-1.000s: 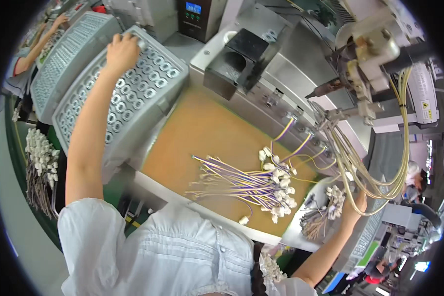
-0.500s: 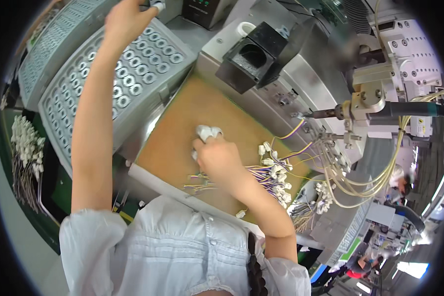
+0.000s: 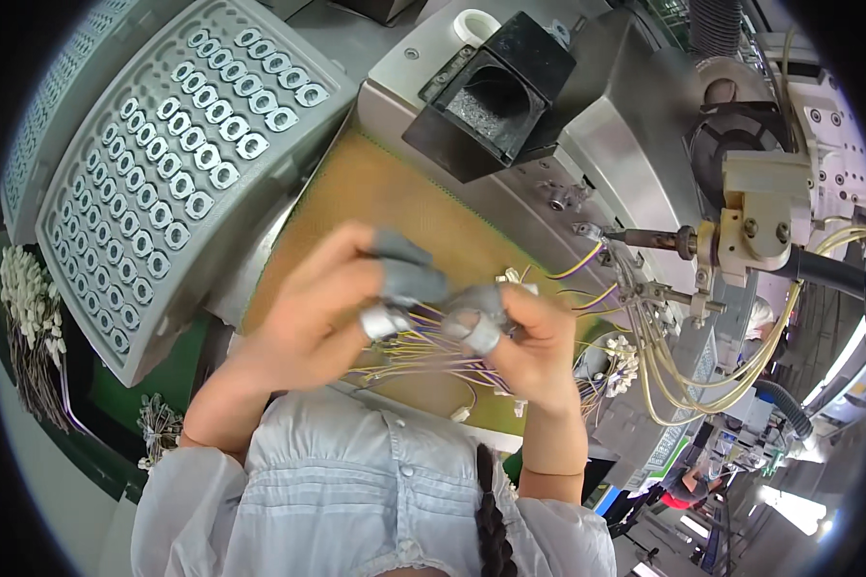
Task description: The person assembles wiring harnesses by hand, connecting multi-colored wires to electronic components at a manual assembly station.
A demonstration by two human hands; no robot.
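Note:
My left hand (image 3: 322, 303) and my right hand (image 3: 534, 341) face each other above a brown work mat (image 3: 366, 183). Grey and white finger covers sit on several fingertips. On the left, the fingers curl toward the thumb; the right thumb presses against bent fingers. Both look closed, though whatever they pinch is hidden or too small to name. Thin yellow and purple wires (image 3: 443, 363) with white connectors (image 3: 460, 414) lie under and between the hands. Some wires show right at the fingertips, but I cannot tell whether they are held.
A grey tray (image 3: 289, 178) with rows of small metal ring-shaped parts stands at left. Behind the mat is a metal machine with a black open box (image 3: 491, 106). A metal nozzle (image 3: 645, 238) and looping tubes reach in from the right. Bundled white connectors (image 3: 31, 298) hang far left.
My left hand has come back from the far side of the tray to the mat. My right hand has moved right, off the white bundle it was touching. The view has shifted slightly.

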